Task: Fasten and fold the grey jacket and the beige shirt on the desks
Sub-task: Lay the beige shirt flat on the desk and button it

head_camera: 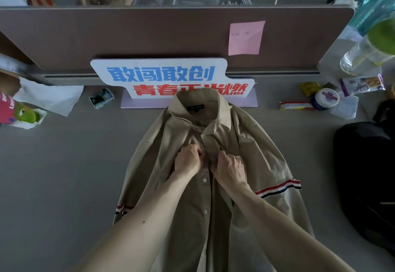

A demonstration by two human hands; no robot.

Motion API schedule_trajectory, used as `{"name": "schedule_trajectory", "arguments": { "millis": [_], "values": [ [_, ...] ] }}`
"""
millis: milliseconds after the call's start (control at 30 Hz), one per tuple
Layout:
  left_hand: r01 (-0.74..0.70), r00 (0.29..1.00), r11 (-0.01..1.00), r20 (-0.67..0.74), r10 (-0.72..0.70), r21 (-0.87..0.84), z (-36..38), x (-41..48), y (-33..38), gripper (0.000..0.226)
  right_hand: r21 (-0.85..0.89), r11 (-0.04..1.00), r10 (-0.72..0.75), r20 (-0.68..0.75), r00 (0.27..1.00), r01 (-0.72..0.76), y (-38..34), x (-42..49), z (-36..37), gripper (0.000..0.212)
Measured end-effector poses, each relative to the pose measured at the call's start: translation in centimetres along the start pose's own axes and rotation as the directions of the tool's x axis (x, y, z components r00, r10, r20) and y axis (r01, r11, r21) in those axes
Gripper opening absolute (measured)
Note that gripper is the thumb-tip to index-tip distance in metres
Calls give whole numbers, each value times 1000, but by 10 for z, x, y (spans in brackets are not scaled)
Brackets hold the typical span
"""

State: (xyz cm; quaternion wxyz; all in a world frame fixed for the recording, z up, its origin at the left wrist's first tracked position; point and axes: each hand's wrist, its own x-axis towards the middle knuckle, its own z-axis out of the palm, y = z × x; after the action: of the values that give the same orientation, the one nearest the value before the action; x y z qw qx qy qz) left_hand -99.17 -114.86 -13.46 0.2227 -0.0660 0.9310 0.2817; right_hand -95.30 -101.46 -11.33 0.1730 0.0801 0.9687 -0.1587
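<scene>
Beige shirt (245, 150) spread on desk (64, 175) (its surface showing both sides), left hand (188, 161) and right hand (229, 170) pinching placket edges

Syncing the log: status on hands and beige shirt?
Left hand, right hand both pinching beige shirt front at chest. Shirt flat on desk, lower buttons undone. Black bag at right, clear of work.

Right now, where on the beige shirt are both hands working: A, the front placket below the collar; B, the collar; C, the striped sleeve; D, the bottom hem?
A: the left hand and right hand pinch the beige shirt at its front placket, just below the collar.
</scene>
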Motion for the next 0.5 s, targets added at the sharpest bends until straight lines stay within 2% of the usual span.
{"name": "schedule_trajectory", "arguments": {
  "millis": [100,167,233,300,500],
  "values": [
    [-2,999,999,53,0,35,-4,0,5,15,82,996,-32,3,999,32,9,7,-1,19],
    [2,998,1000,64,-1,-13,-5,-3,7,25,288,956,38,48,998,-50,15,9,-2,21],
    [-10,998,996,60,15,-85,-5,-6,8,29,489,863,99,88,991,-130,20,10,-4,23],
    [-51,997,990,55,59,-135,-5,-13,8,24,610,781,85,107,991,-133,23,9,-7,19],
    [-166,985,968,12,171,-190,-9,-30,7,24,821,536,9,228,974,-197,21,4,-12,14]
  ]
}}
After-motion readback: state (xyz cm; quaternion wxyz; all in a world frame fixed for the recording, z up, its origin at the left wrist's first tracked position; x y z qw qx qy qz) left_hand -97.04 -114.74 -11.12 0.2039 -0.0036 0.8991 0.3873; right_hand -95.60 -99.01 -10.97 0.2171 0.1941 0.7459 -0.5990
